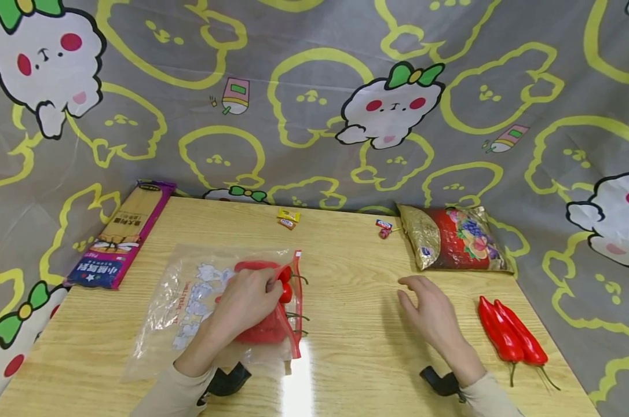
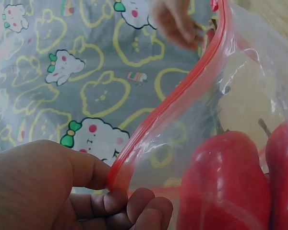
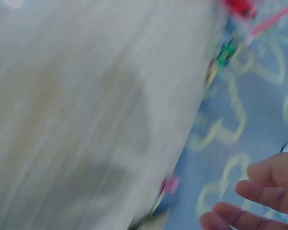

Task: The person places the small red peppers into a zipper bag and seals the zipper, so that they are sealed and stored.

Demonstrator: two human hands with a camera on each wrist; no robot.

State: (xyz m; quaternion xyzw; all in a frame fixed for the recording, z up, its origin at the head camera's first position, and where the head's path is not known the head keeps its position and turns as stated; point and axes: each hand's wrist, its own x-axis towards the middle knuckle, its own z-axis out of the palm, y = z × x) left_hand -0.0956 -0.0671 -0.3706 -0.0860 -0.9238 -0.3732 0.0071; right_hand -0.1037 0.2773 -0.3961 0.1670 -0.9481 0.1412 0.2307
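Observation:
A clear zip bag [image 1: 160, 307] with a red-edged mouth lies on the table, its opening toward the right. Several red peppers [image 2: 225, 177] show through the plastic, with dark stems poking out past the mouth in the head view. My left hand [image 1: 249, 298] pinches the red zip strip [image 2: 158, 120] between thumb and fingers, lifting that side of the mouth. Over the table to the right, my right hand [image 1: 431, 315] holds nothing, its fingers loosely bent. Beyond it on the right, two more red peppers [image 1: 497, 330] lie side by side near the table edge.
At the far left lies a purple-edged pasta pack [image 1: 121, 237]. Small wrapped candies [image 1: 288, 216] and a lollipop [image 1: 384, 233] sit along the back. A gold and red bag [image 1: 455, 237] rests at the back right, before a patterned cloth [image 1: 314, 168].

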